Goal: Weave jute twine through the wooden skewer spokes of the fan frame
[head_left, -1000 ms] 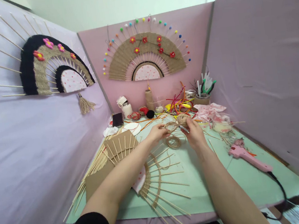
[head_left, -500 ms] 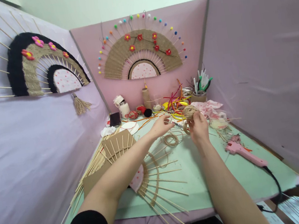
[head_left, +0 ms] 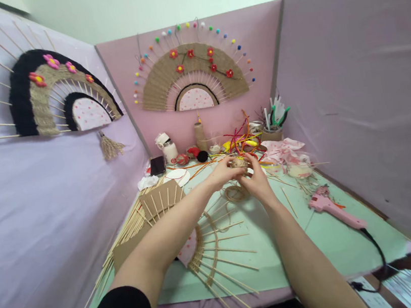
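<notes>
Over the far middle of the table, my left hand [head_left: 225, 172] and my right hand [head_left: 257, 180] grip a ball of jute twine [head_left: 240, 165] from both sides. Fingers of both hands curl around it and hide part of it. Just below them lies a loose coil of twine [head_left: 235, 193] on the green tabletop. Under my left forearm rests a half-woven fan [head_left: 212, 242] of thin wooden sticks, with a dotted pink-white half-round centre [head_left: 188, 249]. A strand of twine is woven through its sticks; the forearm covers part of the fan.
At right lies a pink glue gun [head_left: 335, 209] with a black cord. Bamboo sticks [head_left: 124, 226] and cardboard [head_left: 132, 243] lie at left. Pipe cleaners [head_left: 240, 141], a white bottle [head_left: 168, 149] and a tool pot [head_left: 273, 131] stand behind. Finished fans [head_left: 193, 69] hang on the partitions.
My right hand has moved left with the twine ball, towards my left hand. Both hands now hold the ball, where before only the right did.
</notes>
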Demonstrator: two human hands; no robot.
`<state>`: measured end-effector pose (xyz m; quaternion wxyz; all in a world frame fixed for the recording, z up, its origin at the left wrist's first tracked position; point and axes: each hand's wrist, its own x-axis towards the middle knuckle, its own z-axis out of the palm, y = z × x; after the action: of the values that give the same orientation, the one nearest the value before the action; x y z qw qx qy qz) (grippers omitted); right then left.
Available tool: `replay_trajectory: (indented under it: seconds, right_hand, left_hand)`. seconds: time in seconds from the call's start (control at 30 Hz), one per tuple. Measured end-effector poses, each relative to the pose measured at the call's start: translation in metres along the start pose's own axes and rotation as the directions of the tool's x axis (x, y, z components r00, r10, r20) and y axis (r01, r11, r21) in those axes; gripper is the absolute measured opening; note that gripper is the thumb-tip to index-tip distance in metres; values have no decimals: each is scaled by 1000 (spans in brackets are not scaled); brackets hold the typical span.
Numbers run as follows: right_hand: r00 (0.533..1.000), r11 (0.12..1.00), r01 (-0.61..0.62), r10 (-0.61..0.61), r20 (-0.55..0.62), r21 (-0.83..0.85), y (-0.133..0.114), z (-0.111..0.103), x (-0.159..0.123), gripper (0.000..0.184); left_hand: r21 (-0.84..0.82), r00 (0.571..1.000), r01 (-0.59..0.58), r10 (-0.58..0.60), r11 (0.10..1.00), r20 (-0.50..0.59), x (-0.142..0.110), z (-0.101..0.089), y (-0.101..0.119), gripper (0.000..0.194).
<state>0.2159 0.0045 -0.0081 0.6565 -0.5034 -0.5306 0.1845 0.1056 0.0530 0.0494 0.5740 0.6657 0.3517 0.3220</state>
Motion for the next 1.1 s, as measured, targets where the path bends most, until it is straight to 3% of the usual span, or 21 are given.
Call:
replay_trajectory:
  seconds: [0.1, 0.23, 0.37, 0.43, 0.57, 0.63, 0.7, 0.77, 0.83, 0.93, 1.0, 1.1]
  right_hand:
    - [999, 994, -36, 39, 27, -99, 11, -1, 1, 84]
    - [998, 968, -55, 64, 27, -244, 13, -2, 1, 83]
    - [995, 980, -42, 58, 80, -192, 8, 1, 0, 76]
    - [992, 984, -92, 103, 68, -154, 8, 0, 0, 62]
    - [970, 953, -219, 190, -150, -210, 12, -11, 4, 37]
    - [948, 926, -218, 125, -292, -310, 10, -15, 6, 37]
    - [939, 898, -157, 7, -344, -410, 5, -15, 7, 42]
    - [967, 885, -57, -66, -246, -462, -2, -9, 4, 52]
    - [999, 887, 25, -37, -17, -462, -7, 1, -2, 62]
    - [959, 849, 77, 80, 273, -522, -8, 13, -11, 63]
    - [943, 772, 71, 155, 294, -632, -5, 14, -14, 49]
    - [972, 587, -61, 219, 86, -807, -1, 4, -12, 31]
  left_hand:
    - [7, 997, 39, -40, 999, 72, 2, -19, 4, 52]
    - [-81, 972, 97, -77, 992, 223, 2, -43, 15, 52]
    - [-171, 941, 123, -60, 978, 333, -1, -52, 19, 50]
    - [-196, 933, 113, -36, 974, 359, -2, -52, 20, 49]
    - [-302, 962, 52, 33, 952, 269, 0, -49, 23, 45]
    - [-355, 982, 42, 27, 934, 187, 2, -48, 26, 43]
    - [-399, 992, 49, 3, 916, 128, 5, -47, 28, 41]
    - [-459, 993, 46, 7, 887, 114, 7, -45, 28, 36]
    - [-530, 990, 44, 35, 847, 138, 8, -43, 28, 28]
    - [-606, 986, 61, 46, 793, 158, 8, -41, 33, 18]
    - [-644, 993, 48, 34, 764, 114, 9, -44, 44, 15]
    - [-698, 995, -95, 79, 710, -55, 18, -60, 68, 13]
